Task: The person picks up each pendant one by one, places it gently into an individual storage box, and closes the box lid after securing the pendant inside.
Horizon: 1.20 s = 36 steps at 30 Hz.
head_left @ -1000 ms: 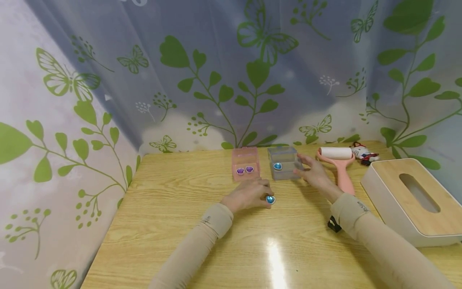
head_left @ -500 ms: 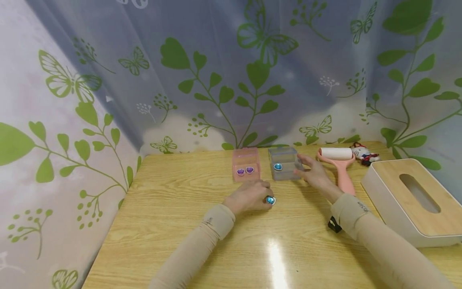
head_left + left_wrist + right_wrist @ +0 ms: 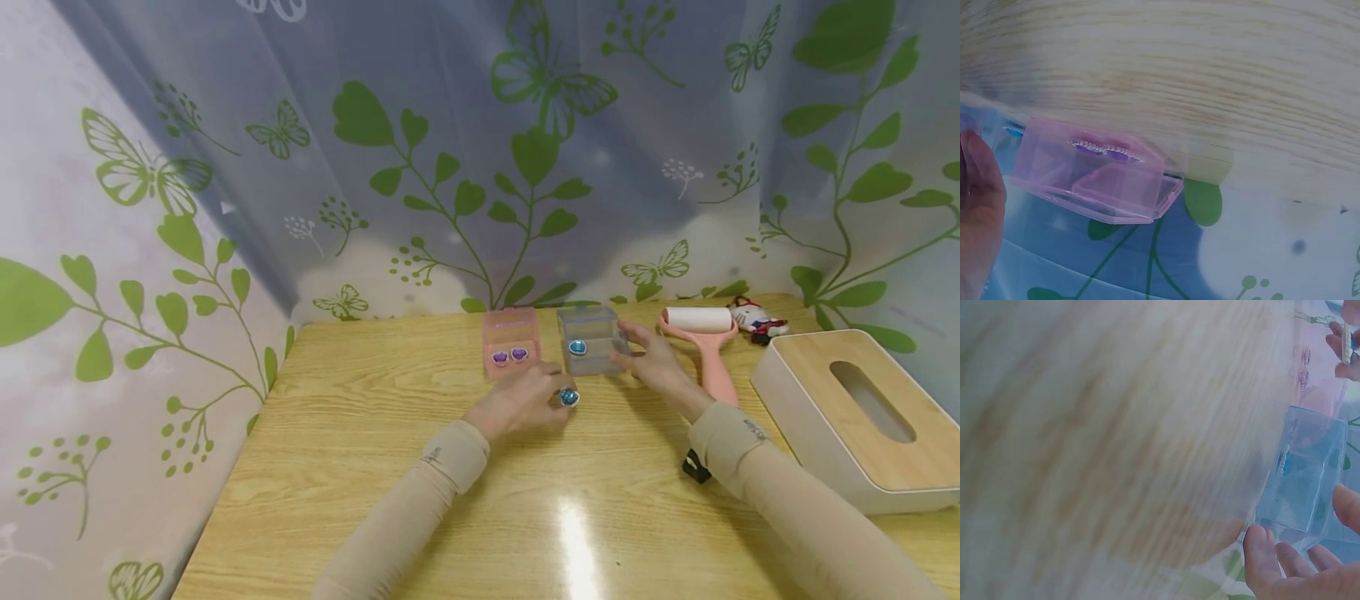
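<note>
My left hand (image 3: 521, 400) pinches a blue gem (image 3: 569, 397) with a beaded silver rim between thumb and fingers, just in front of the two boxes. A clear bluish plastic box (image 3: 600, 363) stands with its lid up, and one similar blue gem (image 3: 577, 347) lies inside at its left. My right hand (image 3: 660, 364) holds this box at its right side, thumb and fingers on either side of the corner in the right wrist view. Left of it is a pink clear box (image 3: 1047, 159), lid also up, with two purple gems (image 3: 510, 357) in it.
A pink lint roller (image 3: 711, 346) lies right of my right hand, with a small cartoon figure (image 3: 757, 318) behind it. The wood-topped tissue box (image 3: 817, 433) stands at the right. A small black object (image 3: 695, 467) lies beside my right sleeve. A patterned curtain (image 3: 450, 167) hangs behind the table.
My left hand has lifted slightly and moved a little toward the bluish box with the blue gem, which has turned between the fingers. My right hand stays on the box.
</note>
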{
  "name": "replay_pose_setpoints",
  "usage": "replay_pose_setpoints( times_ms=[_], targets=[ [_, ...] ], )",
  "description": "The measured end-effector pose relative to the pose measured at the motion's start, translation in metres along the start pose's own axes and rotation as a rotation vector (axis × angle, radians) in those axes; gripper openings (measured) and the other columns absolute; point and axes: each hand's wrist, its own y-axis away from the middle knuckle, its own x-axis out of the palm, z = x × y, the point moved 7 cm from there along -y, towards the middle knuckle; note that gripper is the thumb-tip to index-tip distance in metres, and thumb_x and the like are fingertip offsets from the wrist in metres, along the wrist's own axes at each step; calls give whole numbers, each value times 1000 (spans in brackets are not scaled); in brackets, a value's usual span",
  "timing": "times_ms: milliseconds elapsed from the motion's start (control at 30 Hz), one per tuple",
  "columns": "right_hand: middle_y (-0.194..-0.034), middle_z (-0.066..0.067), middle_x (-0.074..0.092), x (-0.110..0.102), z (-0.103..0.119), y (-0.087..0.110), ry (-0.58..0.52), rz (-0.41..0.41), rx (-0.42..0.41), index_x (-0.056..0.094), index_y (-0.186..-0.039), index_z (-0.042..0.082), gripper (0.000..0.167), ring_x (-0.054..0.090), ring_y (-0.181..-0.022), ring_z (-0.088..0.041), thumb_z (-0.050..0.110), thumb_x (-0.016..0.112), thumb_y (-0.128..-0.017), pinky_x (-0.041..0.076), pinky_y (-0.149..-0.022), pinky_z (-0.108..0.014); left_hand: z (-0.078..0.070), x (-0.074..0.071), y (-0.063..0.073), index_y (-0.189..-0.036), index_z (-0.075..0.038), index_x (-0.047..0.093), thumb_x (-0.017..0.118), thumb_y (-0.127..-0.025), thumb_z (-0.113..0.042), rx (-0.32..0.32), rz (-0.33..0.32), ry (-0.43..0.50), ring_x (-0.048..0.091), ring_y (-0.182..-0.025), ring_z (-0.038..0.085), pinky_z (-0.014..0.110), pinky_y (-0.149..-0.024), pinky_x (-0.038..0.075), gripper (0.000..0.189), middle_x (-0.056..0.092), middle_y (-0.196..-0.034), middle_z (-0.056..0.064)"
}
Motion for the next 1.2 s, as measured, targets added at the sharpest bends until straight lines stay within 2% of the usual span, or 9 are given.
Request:
replay_pose_setpoints(
  times_ms=[67,167,233,333,467,600,733,933,1200],
  targets=[
    [-172,-28,24,0,0,0,-4,0,-2,21,-168,6,75,41,-149,-52,14,62,-106,55,-87,-38,0,-3,-3,-129,-19,73,71,-98,-35,-9,-21,7,67,-92,7,15,-77,55,35,72,-114,-2],
    [-172,-27,25,0,0,0,-13,1,0,21,-168,7,75,41,-148,-51,15,63,-106,55,-79,-34,1,-7,-9,-137,-16,69,71,-98,-33,-25,-56,42,70,-93,10,15,-78,57,42,73,-124,2],
    [-171,-28,26,0,0,-1,-9,0,-4,21,-168,6,75,43,-147,-52,15,63,-106,56,-75,-32,1,-12,-14,-140,-14,67,72,-98,-32,-34,-89,43,72,-102,14,19,-85,60,45,72,-132,5],
    [-171,-29,26,-1,0,-2,-2,4,-12,21,-168,4,74,46,-144,-53,14,62,-107,56,-73,-30,3,-19,-20,-135,-14,69,74,-97,-30,-47,-133,38,72,-116,19,25,-96,61,41,70,-138,5],
    [-169,-31,27,-1,-1,-2,9,8,-20,21,-167,2,74,49,-140,-54,13,62,-106,56,-73,-28,6,-21,-24,-133,-18,71,73,-97,-33,-93,-139,32,68,-123,21,32,-103,59,39,70,-139,2],
    [-169,-33,27,-2,-2,-2,11,13,-26,22,-167,2,74,49,-139,-55,12,62,-106,55,-71,-28,10,-20,-30,-138,-23,67,70,-97,-39,-157,-121,14,62,-133,26,49,-114,52,44,66,-146,3],
    [-169,-33,25,-2,-1,-2,12,20,-26,21,-167,2,74,47,-141,-56,12,62,-106,55,-75,-31,14,-21,-38,-139,-26,66,71,-97,-45,-205,-132,-41,57,-140,28,62,-122,39,46,64,-149,2],
    [-170,-32,23,-4,-1,-2,14,27,-17,20,-167,3,73,43,-144,-55,12,61,-107,56,-80,-35,17,-22,-51,-142,-27,64,68,-97,-49,-259,-165,-71,56,-140,27,61,-119,38,50,64,-149,0],
    [-168,-33,27,-3,1,0,33,16,-41,23,-166,1,72,48,-140,-55,12,62,-106,57,-80,-35,19,-22,-66,-140,-31,67,70,-96,-49,-279,-174,-67,56,-138,24,55,-114,44,47,64,-148,-1]
  ],
)
